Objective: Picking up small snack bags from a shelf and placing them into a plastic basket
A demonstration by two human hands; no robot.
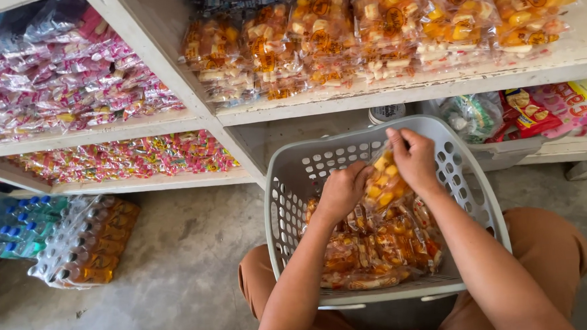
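A grey plastic laundry basket (289,205) rests on my lap, holding several clear bags of orange and yellow snacks (371,248). Both hands are inside it, lifting one clear snack bag (383,180) of yellow pieces. My left hand (342,190) grips the bag's lower left side. My right hand (412,157) pinches its top edge near the basket's far wall.
White wooden shelves (397,89) stand in front, the upper right one stacked with matching orange snack bags (380,26). Pink candy packets (61,77) fill the left shelves. Shrink-wrapped packs of bottles (86,239) lie on the concrete floor at the left. Red and green packets (538,108) sit on the lower right shelf.
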